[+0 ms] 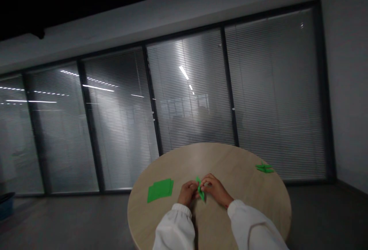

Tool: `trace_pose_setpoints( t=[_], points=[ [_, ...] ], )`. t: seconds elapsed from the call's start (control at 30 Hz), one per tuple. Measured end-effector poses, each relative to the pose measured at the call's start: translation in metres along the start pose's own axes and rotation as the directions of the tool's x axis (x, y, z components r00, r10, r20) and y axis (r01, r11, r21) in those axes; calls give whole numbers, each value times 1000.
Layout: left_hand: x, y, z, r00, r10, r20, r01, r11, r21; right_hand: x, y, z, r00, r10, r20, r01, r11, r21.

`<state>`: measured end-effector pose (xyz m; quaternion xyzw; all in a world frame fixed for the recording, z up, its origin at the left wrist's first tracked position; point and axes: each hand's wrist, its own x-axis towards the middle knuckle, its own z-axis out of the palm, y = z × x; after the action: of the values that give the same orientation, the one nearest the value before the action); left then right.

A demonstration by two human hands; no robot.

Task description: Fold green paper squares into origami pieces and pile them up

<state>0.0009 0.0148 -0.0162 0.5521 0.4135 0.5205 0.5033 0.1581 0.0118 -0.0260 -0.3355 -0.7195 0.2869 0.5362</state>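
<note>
Round bench [227,160], pale wood-grain surface, smooth and matte, its near edge running out of the lower frame. At centre, one folded green paper piece [200,189], narrow, pointed and creased, tilted and raised off the surface. Left hand [188,193] and right hand [216,188] are together, clamped on it from either side, a pinch that seems to keep its folds tight. Left of them, a stack of green paper squares [160,190], flat and slightly offset, lies within easy reach. Near the right rim, a second folded green shape [264,168], flat and angular, lies well apart. White sleeves [174,231] have gathered cuffs. Slatted window blinds [276,89] fill the upper frame.
</note>
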Motion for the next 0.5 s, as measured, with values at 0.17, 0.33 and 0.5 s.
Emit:
trace_pose_setpoints(
  t=[0.17, 0.33, 0.5],
  points=[
    [-3, 0, 2, 1000, 1, -10, -2, 991, -135, 0, 3, 3, 999, 42, -34, -36, 988, 152],
    [-5, 4, 4, 1000, -20, -7, 19, 982, -187, 0, 2, 6, 994, 107, 4, -105, 957, 270],
    [-7, 6, 4, 1000, -28, 6, 29, 982, -186, -1, 2, 8, 984, 166, -60, -143, 950, 277]
  ],
)
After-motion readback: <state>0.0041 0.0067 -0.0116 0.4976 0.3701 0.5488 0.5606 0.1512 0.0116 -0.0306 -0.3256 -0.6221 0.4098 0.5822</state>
